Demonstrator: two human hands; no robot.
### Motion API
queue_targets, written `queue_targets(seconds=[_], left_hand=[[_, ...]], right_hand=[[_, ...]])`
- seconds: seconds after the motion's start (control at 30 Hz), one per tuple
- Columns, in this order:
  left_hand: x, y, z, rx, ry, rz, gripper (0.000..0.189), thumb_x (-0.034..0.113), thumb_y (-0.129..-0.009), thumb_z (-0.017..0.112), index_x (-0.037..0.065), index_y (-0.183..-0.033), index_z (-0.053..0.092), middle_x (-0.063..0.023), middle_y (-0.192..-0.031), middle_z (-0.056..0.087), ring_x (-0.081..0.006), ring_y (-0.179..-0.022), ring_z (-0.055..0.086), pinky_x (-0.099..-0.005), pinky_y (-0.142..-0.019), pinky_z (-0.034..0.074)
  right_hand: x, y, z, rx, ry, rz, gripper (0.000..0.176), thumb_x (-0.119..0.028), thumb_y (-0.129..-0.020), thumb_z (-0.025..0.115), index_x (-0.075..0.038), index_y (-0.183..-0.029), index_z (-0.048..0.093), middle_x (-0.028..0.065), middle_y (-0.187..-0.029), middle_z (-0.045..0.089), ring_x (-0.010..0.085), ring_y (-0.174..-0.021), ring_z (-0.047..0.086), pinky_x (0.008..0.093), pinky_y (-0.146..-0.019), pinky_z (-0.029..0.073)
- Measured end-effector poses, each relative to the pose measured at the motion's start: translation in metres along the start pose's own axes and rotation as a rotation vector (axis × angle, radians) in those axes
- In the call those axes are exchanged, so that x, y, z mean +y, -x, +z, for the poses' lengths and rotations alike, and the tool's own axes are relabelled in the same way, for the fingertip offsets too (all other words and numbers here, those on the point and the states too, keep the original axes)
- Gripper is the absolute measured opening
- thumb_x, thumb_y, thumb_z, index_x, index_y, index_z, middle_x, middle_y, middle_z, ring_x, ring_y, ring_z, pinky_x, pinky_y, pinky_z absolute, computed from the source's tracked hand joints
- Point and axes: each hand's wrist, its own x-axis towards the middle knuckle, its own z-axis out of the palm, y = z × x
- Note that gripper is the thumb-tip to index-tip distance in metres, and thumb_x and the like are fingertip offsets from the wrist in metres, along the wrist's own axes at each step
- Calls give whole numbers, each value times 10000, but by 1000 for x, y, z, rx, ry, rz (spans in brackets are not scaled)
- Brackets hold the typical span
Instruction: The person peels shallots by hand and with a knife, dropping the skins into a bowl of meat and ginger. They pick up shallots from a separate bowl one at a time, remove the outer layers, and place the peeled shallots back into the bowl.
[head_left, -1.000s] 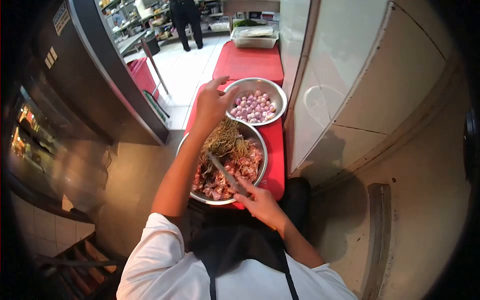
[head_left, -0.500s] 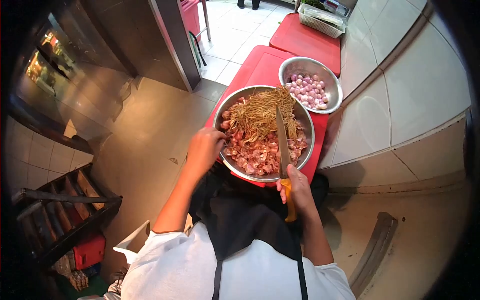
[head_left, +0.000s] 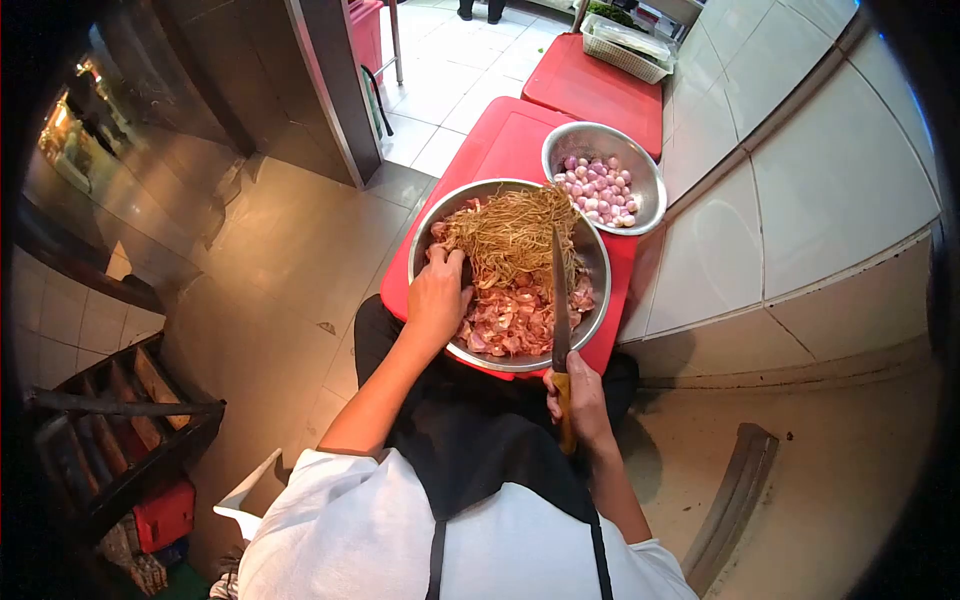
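My right hand (head_left: 580, 398) is wrapped round the yellow handle of a long knife (head_left: 561, 290), whose blade points away from me over a big metal bowl (head_left: 603, 310). Reddish shallot skins (head_left: 512, 322) fill the near part of that bowl. A heap of dry, stringy tan roots (head_left: 515, 235) covers the far part. My left hand (head_left: 438, 295) reaches over the bowl's left rim, fingers apart and curved, touching unpeeled shallots beside the roots. What lies under its fingertips is partly hidden.
Behind the big bowl, a smaller metal bowl (head_left: 652, 205) holds peeled shallots (head_left: 598, 190). Both stand on a red box lid (head_left: 490, 135). Farther back, a white basket (head_left: 625, 58) rests on another red lid (head_left: 565, 80). A tiled wall (head_left: 800, 210) rises on the right.
My left hand has moved from the bowl's left rim inward onto the shallots, and its fingers have spread. The knife stays in my right hand, its blade slightly more upright in view.
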Motion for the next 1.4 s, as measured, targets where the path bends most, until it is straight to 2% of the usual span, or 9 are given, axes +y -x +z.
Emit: queue_targets(seconds=[0.27,0.47,0.53,0.63,0.7,0.8,0.97,1.17,1.4], left_hand=[[-3,-10,0,-11,-27,-17,390,119,-775,779,37,-1089,563,-261,-1267,557,-406,-877,682,-470,-731,567],[-9,-1,-10,120,146,-9,308,94,-798,724,16,-1078,621,-207,-1121,653,-357,-887,693,-434,-768,556],[-16,2,-14,109,369,-55,350,90,-805,724,9,-1131,627,-175,-1039,673,-301,-870,699,-402,-781,553],[-19,7,-20,19,798,-240,355,63,-848,721,-10,-1186,638,-83,-967,686,-141,-809,664,-298,-766,548],[-20,7,-17,3,1193,-355,300,48,-872,712,-24,-1156,648,-53,-959,679,-93,-797,640,-258,-756,544],[-23,8,-12,-14,1250,-371,287,-6,-910,665,-34,-1193,628,-65,-1055,701,-79,-833,650,-211,-735,529],[-20,5,-4,68,1159,-345,290,9,-874,731,-30,-1153,662,-34,-965,719,-53,-787,633,-197,-728,513],[-10,4,-13,148,1034,-323,236,27,-855,766,-41,-1067,687,-32,-940,723,-61,-788,638,-221,-767,527],[-13,10,-3,146,1066,-316,246,2,-852,758,-57,-1078,680,-66,-953,726,-80,-829,668,-220,-762,539]], right_hand=[[-19,-25,17,-14,90,-119,503,-473,-1087,343,-55,-867,517,-8,-635,463,73,-477,445,243,-449,360],[-11,-37,7,-7,62,-93,508,-467,-1093,335,-48,-919,563,-16,-623,464,67,-468,435,239,-444,356],[-12,-36,6,8,76,-85,505,-450,-1098,331,-41,-945,584,-22,-622,460,61,-467,429,237,-444,354],[-17,-40,11,-43,157,-129,579,-433,-1100,324,18,-1399,530,-6,-696,504,65,-477,438,238,-435,363],[-27,-40,23,-103,182,-172,551,-405,-1100,353,14,-1418,517,-10,-701,502,57,-477,435,229,-431,353],[-38,-57,41,-151,265,-247,478,-312,-1090,416,13,-1423,527,-26,-689,506,46,-549,473,220,-494,381],[-48,-88,61,-176,293,-215,420,-271,-1082,454,-28,-1407,563,-29,-702,540,42,-627,516,217,-554,412],[-52,-98,72,-231,172,-29,454,-332,-1081,447,-84,-1454,523,-31,-652,496,48,-431,421,218,-381,325],[-48,-95,69,-329,70,22,512,-387,-1082,413,-100,-1506,447,0,-674,502,59,-438,423,213,-382,323]])
